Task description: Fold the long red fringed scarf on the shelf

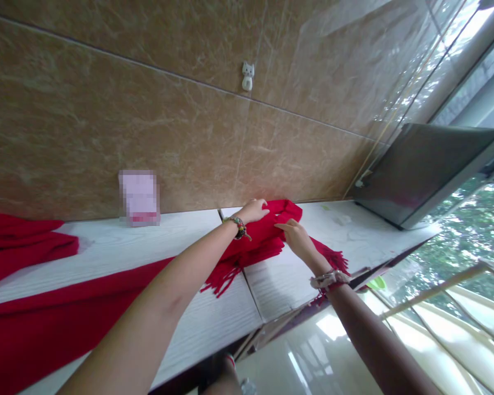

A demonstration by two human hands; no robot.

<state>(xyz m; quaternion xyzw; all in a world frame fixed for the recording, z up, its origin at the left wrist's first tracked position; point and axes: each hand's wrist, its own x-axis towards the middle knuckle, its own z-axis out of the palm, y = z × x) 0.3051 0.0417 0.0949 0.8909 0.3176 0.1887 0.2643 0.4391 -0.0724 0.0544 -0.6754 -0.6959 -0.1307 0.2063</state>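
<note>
A red scarf [267, 233] with fringed ends lies folded over on the white wooden top. My left hand [253, 211], with a beaded bracelet at the wrist, is at the scarf's far side, its fingers curled on the cloth. On the near right of the same fold, my right hand [298, 238] pinches the fabric, index finger pointing left across it. Fringe hangs out below the left wrist and also right of my right hand. A long red stretch of cloth [86, 307] runs to the lower left, partly hidden behind my left forearm.
More red cloth [20, 244] is bunched at the far left. A blurred pinkish packet [140, 197] leans on the tiled wall [168, 126], which bears a white cat-shaped hook [247, 75]. A dark grey box-like object [420, 170] stands at right, near railings [436, 288].
</note>
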